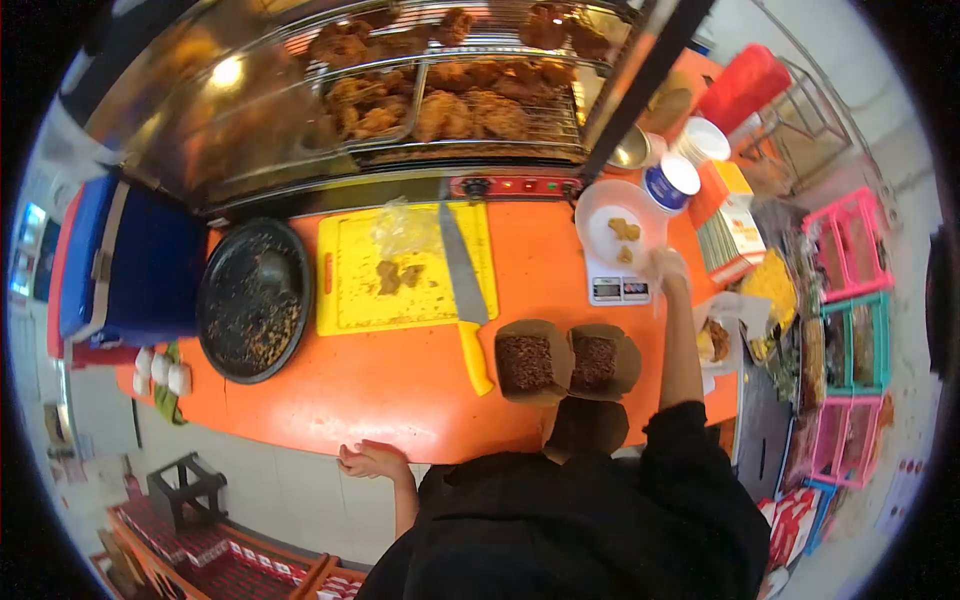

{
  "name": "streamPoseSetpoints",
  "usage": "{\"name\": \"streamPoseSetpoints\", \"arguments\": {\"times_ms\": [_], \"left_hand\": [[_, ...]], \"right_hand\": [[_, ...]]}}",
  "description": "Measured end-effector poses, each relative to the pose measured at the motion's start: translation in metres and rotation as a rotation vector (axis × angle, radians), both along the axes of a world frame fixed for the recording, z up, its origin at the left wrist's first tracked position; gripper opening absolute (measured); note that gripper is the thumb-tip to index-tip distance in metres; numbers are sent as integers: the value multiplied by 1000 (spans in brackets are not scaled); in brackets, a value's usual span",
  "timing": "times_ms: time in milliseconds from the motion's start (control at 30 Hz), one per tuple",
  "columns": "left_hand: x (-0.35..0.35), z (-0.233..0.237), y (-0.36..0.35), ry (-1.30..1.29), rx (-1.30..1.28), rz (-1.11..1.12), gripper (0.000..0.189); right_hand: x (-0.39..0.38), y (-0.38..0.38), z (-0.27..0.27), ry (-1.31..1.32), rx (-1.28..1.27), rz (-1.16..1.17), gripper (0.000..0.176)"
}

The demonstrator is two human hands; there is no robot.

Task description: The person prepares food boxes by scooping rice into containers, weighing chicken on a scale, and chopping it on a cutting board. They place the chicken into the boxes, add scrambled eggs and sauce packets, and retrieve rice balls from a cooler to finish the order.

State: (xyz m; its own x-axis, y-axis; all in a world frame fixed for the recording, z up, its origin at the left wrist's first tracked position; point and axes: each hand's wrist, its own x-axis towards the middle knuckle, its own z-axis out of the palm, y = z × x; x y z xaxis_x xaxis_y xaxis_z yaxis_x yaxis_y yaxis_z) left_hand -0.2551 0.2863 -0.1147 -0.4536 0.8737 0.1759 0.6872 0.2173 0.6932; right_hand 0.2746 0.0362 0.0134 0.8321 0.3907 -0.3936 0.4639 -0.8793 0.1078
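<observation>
My right hand [666, 268], in what looks like a clear plastic glove, is at the lower right rim of a translucent plastic bowl [592, 207]. Its fingers are too indistinct to show whether they grip the rim. A few brown food pieces [625, 229] lie in the bowl, which sits on a white digital scale [605, 290]. Near the table's front edge, my left hand [370, 461] is open and holds nothing, with its fingers loosely curled. Two open brown paper boxes [527, 362] [604, 362] contain dark reddish-brown grains. A third paper box [585, 428] stands nearer my body.
A yellow cutting board [350, 290] bears meat bits, a plastic bag and a yellow-handled knife [463, 270]. Left of it are a black round pan [206, 300] and a blue cooler [130, 260]. A glass cabinet with fried chicken [470, 115] stands behind. Tubs [672, 182] crowd the right.
</observation>
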Motion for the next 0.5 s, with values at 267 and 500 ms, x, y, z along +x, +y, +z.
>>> {"name": "streamPoseSetpoints", "arguments": {"times_ms": [267,500], "left_hand": [[0,14,-4,27,-77,-84,47],[0,15,-5,-62,-15,-118,45]], "right_hand": [[-98,147,59,167,298,450,26],[-170,336,30,111,717,471,29]]}}
